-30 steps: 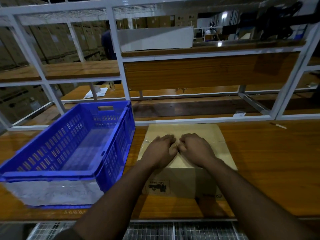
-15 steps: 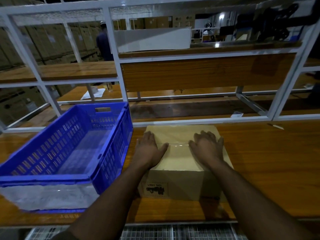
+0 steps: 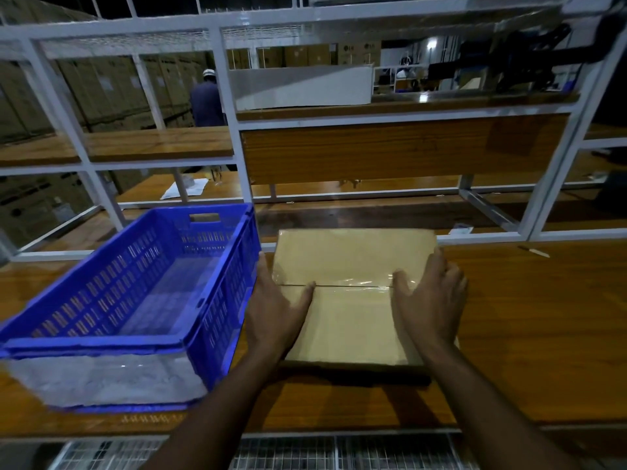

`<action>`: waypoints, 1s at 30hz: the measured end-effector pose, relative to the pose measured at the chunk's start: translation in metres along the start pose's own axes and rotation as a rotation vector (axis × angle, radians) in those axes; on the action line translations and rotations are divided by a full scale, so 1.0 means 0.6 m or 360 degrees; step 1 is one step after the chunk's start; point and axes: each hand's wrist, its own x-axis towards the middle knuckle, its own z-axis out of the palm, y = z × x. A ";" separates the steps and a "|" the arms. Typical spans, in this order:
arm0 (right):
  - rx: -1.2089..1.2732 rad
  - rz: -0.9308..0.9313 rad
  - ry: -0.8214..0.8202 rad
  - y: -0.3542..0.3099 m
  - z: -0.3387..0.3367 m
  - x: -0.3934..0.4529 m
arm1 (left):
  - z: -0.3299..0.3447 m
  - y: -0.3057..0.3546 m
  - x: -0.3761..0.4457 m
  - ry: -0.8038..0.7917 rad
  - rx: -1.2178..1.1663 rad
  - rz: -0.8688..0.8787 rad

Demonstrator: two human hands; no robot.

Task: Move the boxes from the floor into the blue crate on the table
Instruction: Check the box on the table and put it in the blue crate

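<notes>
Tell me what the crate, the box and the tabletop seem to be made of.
Blue crate: moulded plastic, judging by its slotted walls and slight sheen.
Box: tan cardboard, matt, with glossy clear tape along the top seam.
Tabletop: wood or wood-look laminate; grain pattern, glossy finish.

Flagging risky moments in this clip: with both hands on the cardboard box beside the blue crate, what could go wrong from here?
1. The left hand sits in the narrow gap between the cardboard box and the blue crate; its fingers could get pinched.
2. The right hand lies on glossy tape; it may slip when lifting.
3. The box may clip the crate's near wall.
</notes>
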 end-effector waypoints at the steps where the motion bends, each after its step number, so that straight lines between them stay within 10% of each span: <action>1: 0.0074 -0.0010 0.0070 0.000 -0.006 -0.004 | -0.004 0.001 -0.013 0.0110 -0.0094 0.0023; 30: 0.0470 0.0053 0.0076 0.062 -0.002 -0.068 | -0.011 -0.034 -0.069 0.0257 -0.0292 0.0114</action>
